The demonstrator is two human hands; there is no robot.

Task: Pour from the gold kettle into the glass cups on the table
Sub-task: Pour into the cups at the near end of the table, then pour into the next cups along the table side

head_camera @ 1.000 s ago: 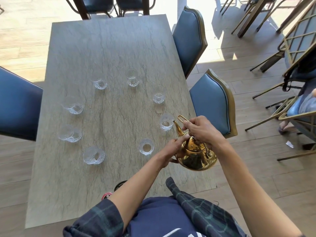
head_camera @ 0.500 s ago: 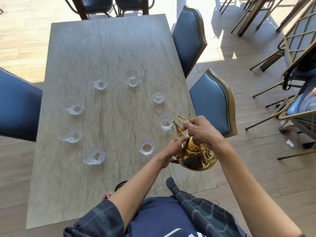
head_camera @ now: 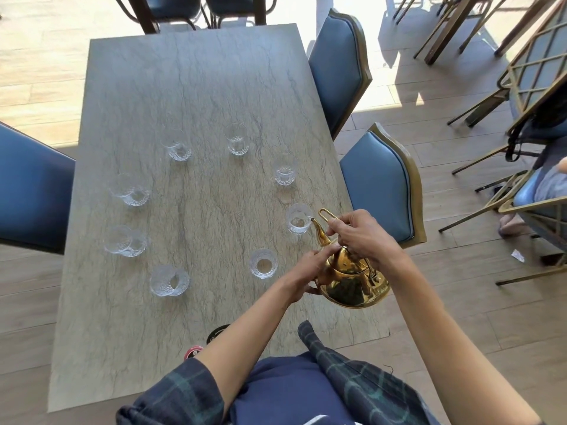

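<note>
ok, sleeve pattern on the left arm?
Dark navy-and-green plaid on the rolled-up left sleeve, clearest in the head view.

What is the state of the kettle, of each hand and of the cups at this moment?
gold kettle: lifted, tilted, spout at the rim of one cup.
right hand: closed on the kettle's handle.
left hand: pressed against the kettle's body.
cup at the spout: upright; contents unclear.
other seven glass cups: upright, untouched.
</note>
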